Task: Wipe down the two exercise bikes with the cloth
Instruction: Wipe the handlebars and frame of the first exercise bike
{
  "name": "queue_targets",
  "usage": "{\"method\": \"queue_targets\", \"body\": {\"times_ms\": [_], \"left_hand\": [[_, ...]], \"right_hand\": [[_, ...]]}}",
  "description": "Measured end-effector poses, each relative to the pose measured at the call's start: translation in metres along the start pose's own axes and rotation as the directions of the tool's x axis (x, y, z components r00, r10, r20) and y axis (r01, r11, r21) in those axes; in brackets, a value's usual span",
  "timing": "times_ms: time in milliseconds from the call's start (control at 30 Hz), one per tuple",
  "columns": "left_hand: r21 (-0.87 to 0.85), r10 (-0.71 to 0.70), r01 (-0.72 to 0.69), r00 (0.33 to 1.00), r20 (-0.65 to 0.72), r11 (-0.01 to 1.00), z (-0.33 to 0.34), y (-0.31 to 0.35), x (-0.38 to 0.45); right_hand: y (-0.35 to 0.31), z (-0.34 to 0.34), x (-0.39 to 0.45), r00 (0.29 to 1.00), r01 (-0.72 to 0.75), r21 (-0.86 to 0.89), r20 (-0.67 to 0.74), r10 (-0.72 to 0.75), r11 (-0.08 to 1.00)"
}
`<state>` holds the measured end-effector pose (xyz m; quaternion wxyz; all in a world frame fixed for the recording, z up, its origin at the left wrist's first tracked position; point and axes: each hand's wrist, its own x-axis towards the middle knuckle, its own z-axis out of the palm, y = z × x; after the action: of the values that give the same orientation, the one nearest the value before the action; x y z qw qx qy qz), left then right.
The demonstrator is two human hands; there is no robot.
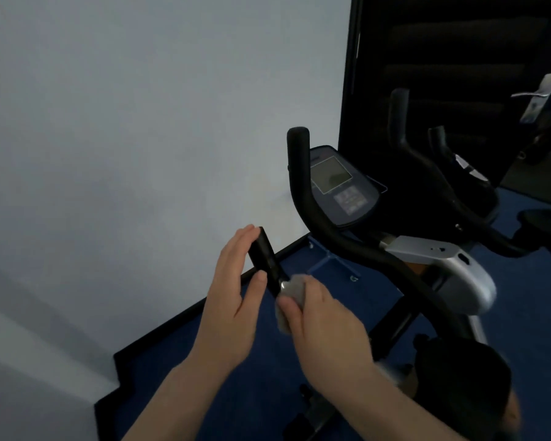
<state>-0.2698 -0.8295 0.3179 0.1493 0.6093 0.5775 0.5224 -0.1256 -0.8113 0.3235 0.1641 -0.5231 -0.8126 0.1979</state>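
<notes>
Right hand (pixel 325 316) bunches the cloth (pixel 291 291) round the near grip (pixel 266 259) at six o'clock of the console (pixel 341 186). Left hand (pixel 233 297) steadies the grip, fingers straight, thumb pressing. Early days, I'd judge: handlebars under way, frame, seat, second bike (pixel 452 173) at two o'clock left. Cloth grey, crumpled.
</notes>
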Motion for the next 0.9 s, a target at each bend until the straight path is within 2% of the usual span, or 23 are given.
{"method": "queue_targets", "body": {"times_ms": [100,167,300,400,467,567,667,800,833,900], "left_hand": [[-0.031,-0.015,0.015,1.000,-0.021,0.999,-0.002,0.005,0.001],[-0.051,-0.028,0.026,0.999,-0.028,0.998,-0.003,0.006,0.000],[-0.069,-0.039,0.034,0.997,-0.069,0.997,-0.002,0.008,0.000],[-0.132,-0.069,0.058,0.995,-0.078,0.990,-0.001,0.013,0.001],[-0.146,-0.074,0.062,0.995,-0.074,0.987,-0.002,0.013,0.001],[-0.145,-0.058,0.051,0.997,-0.042,0.988,-0.011,0.010,0.003],[-0.153,-0.053,0.053,0.999,0.005,0.987,-0.021,0.008,0.011],[-0.213,-0.043,0.052,0.998,0.044,0.976,-0.029,0.007,0.018],[-0.224,-0.043,0.056,0.997,0.063,0.973,-0.030,0.006,0.018],[-0.215,-0.030,0.052,0.994,0.105,0.975,-0.034,0.003,0.017]], "right_hand": [[-0.019,-0.006,0.032,1.000,-0.009,0.303,0.019,0.003,0.953],[-0.018,-0.004,0.030,0.999,0.046,0.378,-0.020,-0.041,0.925],[-0.012,0.002,0.015,0.991,0.119,0.276,-0.090,-0.098,0.954],[-0.027,0.003,0.034,0.987,0.106,0.353,-0.151,-0.056,0.929],[-0.035,0.002,0.039,0.979,0.152,0.389,-0.188,-0.083,0.909],[-0.026,0.005,0.029,0.969,0.204,0.310,-0.201,-0.146,0.928],[-0.022,0.003,0.031,0.988,0.099,0.325,-0.141,-0.056,0.940],[-0.045,-0.002,0.059,0.986,0.056,0.511,-0.165,0.034,0.858],[-0.048,-0.002,0.059,0.982,0.076,0.507,-0.189,0.025,0.859],[-0.040,-0.001,0.048,0.974,0.131,0.346,-0.219,-0.056,0.929]]}}
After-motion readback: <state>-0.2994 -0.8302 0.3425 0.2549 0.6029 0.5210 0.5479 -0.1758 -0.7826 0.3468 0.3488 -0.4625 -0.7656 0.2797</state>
